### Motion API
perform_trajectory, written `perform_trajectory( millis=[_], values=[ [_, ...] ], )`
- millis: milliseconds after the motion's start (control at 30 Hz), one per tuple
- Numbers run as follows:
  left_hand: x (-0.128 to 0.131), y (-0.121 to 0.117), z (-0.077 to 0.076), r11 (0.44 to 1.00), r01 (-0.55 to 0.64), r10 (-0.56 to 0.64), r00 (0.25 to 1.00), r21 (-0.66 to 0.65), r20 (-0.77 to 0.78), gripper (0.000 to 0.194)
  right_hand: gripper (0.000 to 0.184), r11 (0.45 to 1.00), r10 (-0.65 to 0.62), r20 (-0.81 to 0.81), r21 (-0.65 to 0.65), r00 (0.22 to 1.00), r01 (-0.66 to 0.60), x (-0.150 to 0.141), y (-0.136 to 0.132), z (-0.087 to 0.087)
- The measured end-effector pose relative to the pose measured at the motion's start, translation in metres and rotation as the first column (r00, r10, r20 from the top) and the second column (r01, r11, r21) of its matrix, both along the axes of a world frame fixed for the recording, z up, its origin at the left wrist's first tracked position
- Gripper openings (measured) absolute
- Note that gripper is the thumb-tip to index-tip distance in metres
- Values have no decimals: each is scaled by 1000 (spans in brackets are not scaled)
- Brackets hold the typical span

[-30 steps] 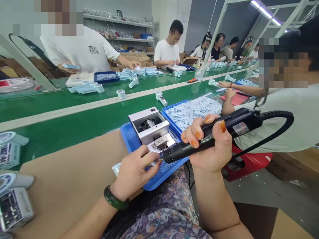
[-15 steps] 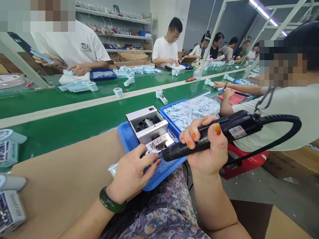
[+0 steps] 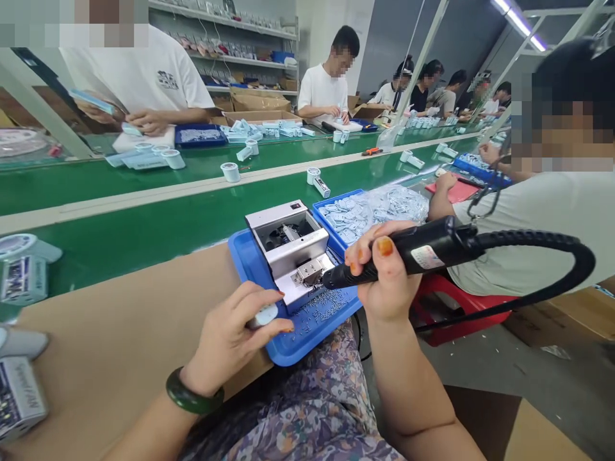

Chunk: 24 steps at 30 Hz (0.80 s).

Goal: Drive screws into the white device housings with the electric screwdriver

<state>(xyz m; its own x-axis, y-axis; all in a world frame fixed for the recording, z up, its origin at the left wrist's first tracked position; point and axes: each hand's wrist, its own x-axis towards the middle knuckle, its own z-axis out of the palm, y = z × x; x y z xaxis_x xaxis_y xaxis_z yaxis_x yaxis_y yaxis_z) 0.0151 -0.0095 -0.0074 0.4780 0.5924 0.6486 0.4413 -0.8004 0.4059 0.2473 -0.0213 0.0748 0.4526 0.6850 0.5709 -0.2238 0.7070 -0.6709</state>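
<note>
My left hand (image 3: 228,339), with a green bangle at the wrist, holds a small white round part (image 3: 263,315) in its fingers above the near edge of a blue plastic tray (image 3: 247,259). My right hand (image 3: 389,275) grips a black electric screwdriver (image 3: 408,256) with a curled cord. Its tip points left and sits close to the rail of a silver screw feeder (image 3: 288,242) standing on the tray. Many tiny silver screws (image 3: 321,306) lie loose on the tray in front of the feeder. I cannot tell whether the tip touches the feeder.
A blue tray of bagged pale-blue parts (image 3: 369,214) sits behind the feeder. A brown cardboard sheet (image 3: 120,333) covers the bench edge, with white devices (image 3: 22,278) at left. Green conveyor belts (image 3: 144,192) run across. Co-workers sit alongside and opposite; a red stool (image 3: 456,307) stands right.
My left hand has drawn back from the screwdriver tip, and the white round part now shows in its fingers. The screwdriver has shifted slightly up and right.
</note>
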Motion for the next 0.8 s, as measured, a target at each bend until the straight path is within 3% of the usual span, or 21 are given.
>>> perform_trajectory(
  millis=[167,300,467,600,800],
  values=[
    [-13,-1,-3,997,49,-39,988,-64,151,17,23,999,40,76,-13,996,-39,-9,6,-9],
    [-17,-4,-5,993,75,-62,987,-86,146,20,23,998,24,158,-55,987,-16,-18,7,-7],
    [-28,-9,-18,987,-98,107,992,-131,66,52,27,991,83,156,-115,984,-65,-26,10,2],
    [-43,-14,-27,975,-137,155,984,-173,93,43,26,973,143,168,-204,975,-108,-15,4,4],
    [-48,-14,-27,967,-92,126,983,-237,131,42,20,999,45,64,-22,997,-43,-5,-3,10]
  ],
)
